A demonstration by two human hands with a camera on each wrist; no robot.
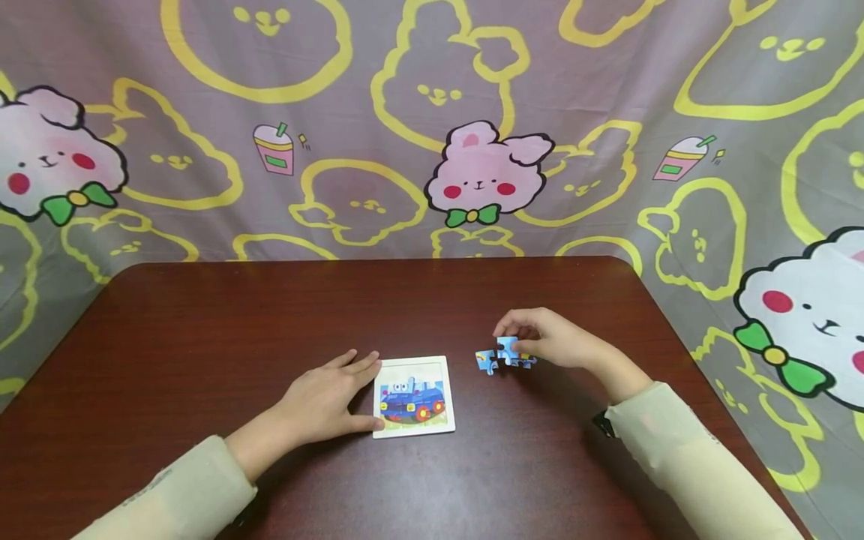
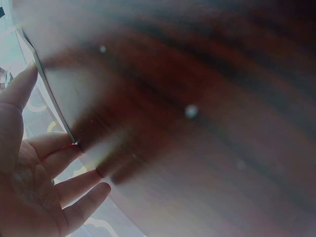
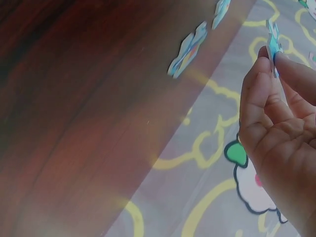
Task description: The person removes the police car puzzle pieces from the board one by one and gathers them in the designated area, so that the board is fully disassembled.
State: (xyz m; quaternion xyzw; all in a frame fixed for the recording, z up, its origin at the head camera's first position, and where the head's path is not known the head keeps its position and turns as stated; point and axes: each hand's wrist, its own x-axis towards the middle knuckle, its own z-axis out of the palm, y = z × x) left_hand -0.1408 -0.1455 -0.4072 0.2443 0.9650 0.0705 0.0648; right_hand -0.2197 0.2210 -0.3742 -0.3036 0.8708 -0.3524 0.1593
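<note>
Spread left hand (image 1: pixel 327 401) seemingly steadies a puzzle board (image 1: pixel 413 396); toward the right edge of the counter (image 1: pixel 601 300), right hand (image 1: pixel 550 337) pinches a piece (image 1: pixel 505 346) (other pieces (image 1: pixel 485 361) nearby).

Downward head view, wrist closeups, shared table (image 1: pixel 256 315)

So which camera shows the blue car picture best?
The head view: the blue car picture faces up toward the camera there, with its colours and shapes clear. The left wrist view catches only a slanting bit of its board, not enough to make out the car. The right wrist view doesn't show it at all.
</note>
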